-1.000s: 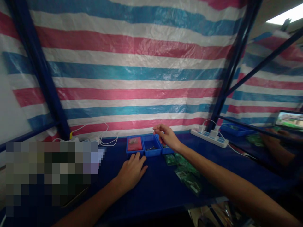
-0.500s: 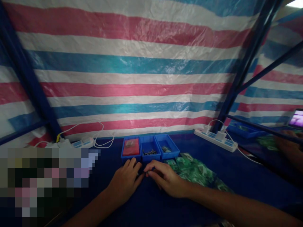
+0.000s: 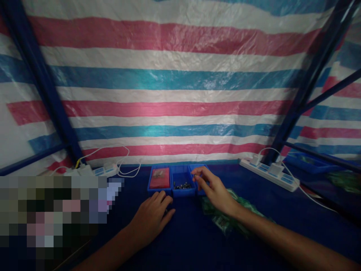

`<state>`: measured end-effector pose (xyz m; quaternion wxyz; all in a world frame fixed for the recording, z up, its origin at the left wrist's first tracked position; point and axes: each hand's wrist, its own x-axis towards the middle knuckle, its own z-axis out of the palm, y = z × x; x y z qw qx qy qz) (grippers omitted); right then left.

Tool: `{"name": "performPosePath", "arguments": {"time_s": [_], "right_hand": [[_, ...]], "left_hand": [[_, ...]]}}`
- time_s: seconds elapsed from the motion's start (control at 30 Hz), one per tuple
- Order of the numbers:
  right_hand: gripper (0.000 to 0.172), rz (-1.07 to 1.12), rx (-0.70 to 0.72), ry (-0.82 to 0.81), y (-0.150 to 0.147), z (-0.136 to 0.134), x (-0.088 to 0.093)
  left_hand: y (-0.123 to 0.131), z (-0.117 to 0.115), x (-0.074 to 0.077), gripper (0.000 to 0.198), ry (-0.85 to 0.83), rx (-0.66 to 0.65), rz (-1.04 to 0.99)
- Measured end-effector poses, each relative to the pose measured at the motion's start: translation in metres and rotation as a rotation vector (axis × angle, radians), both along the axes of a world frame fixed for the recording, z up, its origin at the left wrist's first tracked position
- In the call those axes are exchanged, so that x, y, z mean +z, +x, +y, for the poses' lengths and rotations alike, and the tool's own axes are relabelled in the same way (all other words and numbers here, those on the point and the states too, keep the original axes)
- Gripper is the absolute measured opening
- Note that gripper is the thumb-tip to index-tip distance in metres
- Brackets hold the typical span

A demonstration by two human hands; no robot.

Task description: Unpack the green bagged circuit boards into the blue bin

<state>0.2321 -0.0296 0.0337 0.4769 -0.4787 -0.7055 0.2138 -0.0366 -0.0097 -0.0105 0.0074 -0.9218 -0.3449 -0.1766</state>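
My right hand [image 3: 213, 188] is over the right blue bin [image 3: 202, 192], largely hiding it. Its thumb and forefinger are pinched around a small dark piece too tiny to name. In front of the left blue bin [image 3: 150, 191], my left hand [image 3: 152, 213] rests low with its fingers curled. The thumb lies a little apart, and whatever the curled fingers hold is hidden. A red flat pack [image 3: 160, 179] fills the left bin. Small dark and shiny metal parts [image 3: 182, 186] lie at the near end of the middle blue bin [image 3: 182, 194].
Green plastic packets [image 3: 222, 222] are heaped beneath and beside my right forearm. White power strips [image 3: 284, 180] [image 3: 105, 169] with cables stand at the back on both sides. Blue frame posts [image 3: 290, 124] rise before a striped sheet [image 3: 169, 94]. The left foreground is blurred by pixels.
My right hand has moved away from my left hand, forward and right to the right bin. My left hand stays nearly in place. The view has shifted slightly.
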Motion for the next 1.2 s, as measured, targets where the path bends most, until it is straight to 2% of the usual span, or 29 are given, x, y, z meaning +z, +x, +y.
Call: {"name": "performPosePath", "arguments": {"time_s": [0.13, 0.27, 0.37, 0.5, 0.57, 0.7, 0.87, 1.0, 1.2], "right_hand": [[0.021, -0.034, -0.128, 0.032, 0.022, 0.023, -0.007], [0.021, 0.063, -0.12, 0.027, 0.023, 0.035, -0.016], [0.02, 0.051, -0.122, 0.036, 0.009, 0.031, -0.018], [0.02, -0.147, -0.179, 0.169, -0.013, 0.011, -0.011], [0.022, -0.222, -0.109, 0.222, -0.023, 0.001, -0.007], [0.024, -0.182, 0.028, 0.139, -0.033, -0.006, -0.006], [0.025, -0.2, 0.025, 0.126, -0.028, 0.0, -0.013], [0.023, -0.274, 0.05, 0.119, -0.025, 0.004, -0.011], [0.024, -0.382, 0.086, 0.17, -0.029, 0.009, -0.002]], "left_hand": [[-0.003, -0.003, 0.001, 0.016, 0.03, -0.041, -0.007], [-0.005, -0.005, 0.001, 0.016, 0.034, -0.072, -0.001], [-0.006, -0.006, 0.0, 0.018, 0.036, -0.08, 0.005], [-0.007, -0.005, 0.0, 0.017, 0.028, -0.073, 0.006], [-0.008, -0.004, 0.001, 0.017, 0.014, -0.079, 0.002], [-0.008, -0.005, 0.003, 0.015, -0.017, -0.096, 0.013], [-0.007, -0.009, 0.004, 0.014, -0.022, -0.094, 0.045], [-0.006, -0.01, 0.004, 0.016, -0.001, -0.074, 0.093], [-0.007, -0.013, 0.006, 0.022, 0.162, -0.088, 0.192]]}}
